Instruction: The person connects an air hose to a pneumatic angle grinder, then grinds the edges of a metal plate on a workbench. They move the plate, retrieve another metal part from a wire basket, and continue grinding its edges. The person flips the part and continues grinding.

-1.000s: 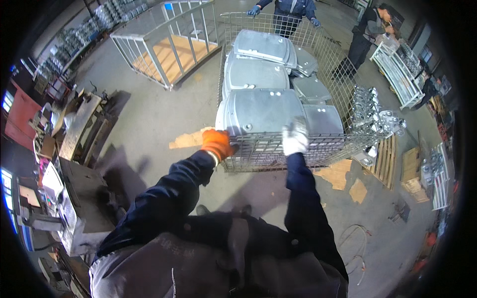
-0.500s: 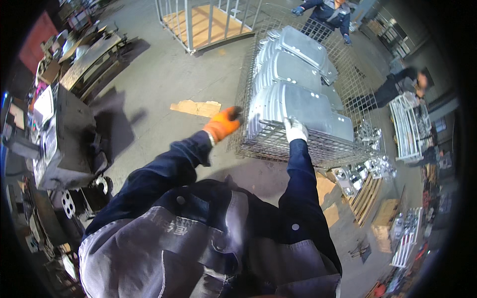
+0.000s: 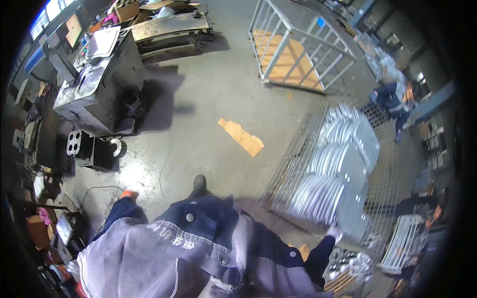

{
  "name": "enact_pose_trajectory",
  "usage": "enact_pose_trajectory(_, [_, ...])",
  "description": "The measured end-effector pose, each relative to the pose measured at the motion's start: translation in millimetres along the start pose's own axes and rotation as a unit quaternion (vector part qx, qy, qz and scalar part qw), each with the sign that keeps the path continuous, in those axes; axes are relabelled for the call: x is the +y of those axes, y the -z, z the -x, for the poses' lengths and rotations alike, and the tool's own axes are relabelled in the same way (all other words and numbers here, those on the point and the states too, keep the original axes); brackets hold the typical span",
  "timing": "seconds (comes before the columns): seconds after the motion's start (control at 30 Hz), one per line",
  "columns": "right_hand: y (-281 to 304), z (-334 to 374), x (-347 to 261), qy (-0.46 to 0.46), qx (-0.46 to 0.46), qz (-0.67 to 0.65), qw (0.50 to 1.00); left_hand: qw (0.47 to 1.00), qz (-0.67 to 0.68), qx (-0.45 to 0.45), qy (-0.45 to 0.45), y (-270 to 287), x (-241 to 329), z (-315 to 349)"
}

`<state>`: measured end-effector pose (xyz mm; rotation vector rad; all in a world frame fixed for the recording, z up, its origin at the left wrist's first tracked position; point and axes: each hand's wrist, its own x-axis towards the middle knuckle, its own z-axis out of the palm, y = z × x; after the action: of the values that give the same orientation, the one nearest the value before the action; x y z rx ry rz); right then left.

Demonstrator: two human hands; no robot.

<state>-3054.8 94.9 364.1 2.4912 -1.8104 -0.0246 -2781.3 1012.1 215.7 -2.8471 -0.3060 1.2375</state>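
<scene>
Bright windows (image 3: 43,19) burn out at the upper left, while the far right dims. The floor (image 3: 203,104) is well lit mid-frame, with a white glare patch lower left and a dark shadow right of the worktop (image 3: 107,97). The plates (image 3: 320,196) gleam; the co-worker (image 3: 390,95) is blurred. Straight edges bow toward the black rim.

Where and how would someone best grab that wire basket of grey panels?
Likely by the near upper edge of the wire basket, from the person's side: the right hand is at that end, and its open mesh seems to leave gaps to hook into.
</scene>
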Motion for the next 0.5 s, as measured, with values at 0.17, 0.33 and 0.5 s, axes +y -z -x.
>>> enact_pose_trajectory(0.17, [9.2,-9.9,8.0,-0.100,-0.066,0.156,0.980,0.987,-0.042,-0.127,-0.094,-66.7,-38.5,-33.0])
enact_pose_trajectory(0.33, [-20.8,-42.0,-41.2,-0.192,0.008,0.062,0.979,0.915,0.384,-0.042,0.113,19.3,22.5,-109.8])
enact_pose_trajectory(0.5, [-99.0,-81.8,-165.5,-0.180,-0.032,-0.135,0.974,0.932,0.356,0.061,0.025,176.6,121.2,-164.1])
